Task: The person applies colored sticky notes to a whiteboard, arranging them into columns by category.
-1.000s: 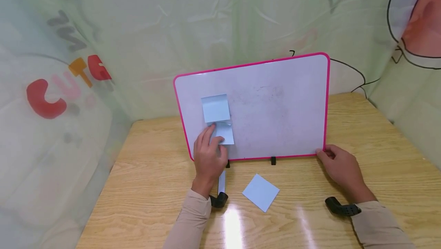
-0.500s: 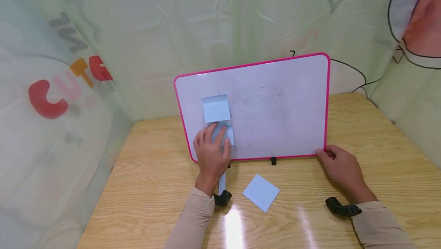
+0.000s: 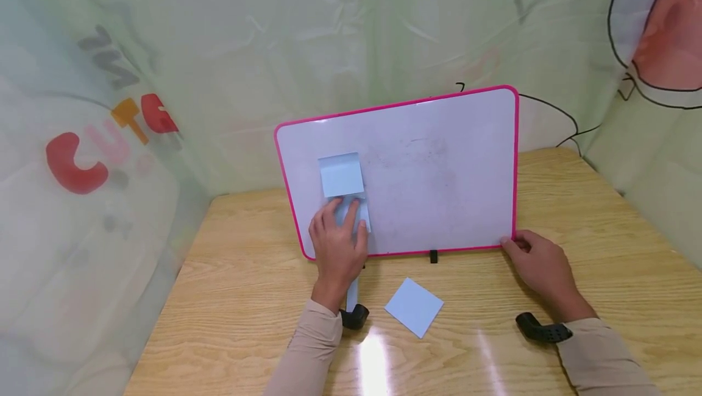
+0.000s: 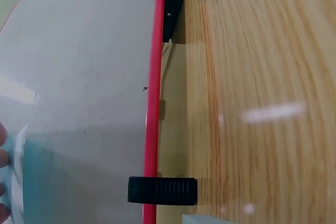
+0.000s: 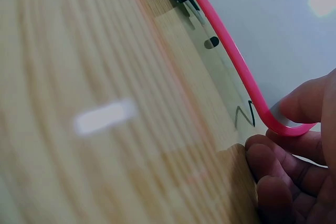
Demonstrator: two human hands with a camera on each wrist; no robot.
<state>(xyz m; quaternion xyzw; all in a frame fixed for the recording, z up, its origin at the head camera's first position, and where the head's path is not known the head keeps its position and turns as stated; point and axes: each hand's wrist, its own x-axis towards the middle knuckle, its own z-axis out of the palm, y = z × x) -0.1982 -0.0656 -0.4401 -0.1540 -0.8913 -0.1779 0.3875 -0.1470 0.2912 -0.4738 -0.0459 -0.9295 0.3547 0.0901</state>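
Note:
A whiteboard with a pink rim leans back on the table. Two light blue sticky notes are on its left part, an upper sticky note and a lower sticky note just beneath. My left hand lies over the lower one, its spread fingertips touching the paper near its top edge; the hand hides much of that note. At the board's bottom right corner my right hand pinches the pink rim; the right wrist view has the thumb in front and curled fingers behind.
A loose blue sticky note lies on the wooden table in front of the board. Black stand clips hold the bottom rim. A pale paper strip lies by the left wrist. A printed curtain hangs behind.
My left hand has shifted slightly right, and its bent index finger and thumb have straightened upward over the lower note. The right hand keeps its hold on the corner.

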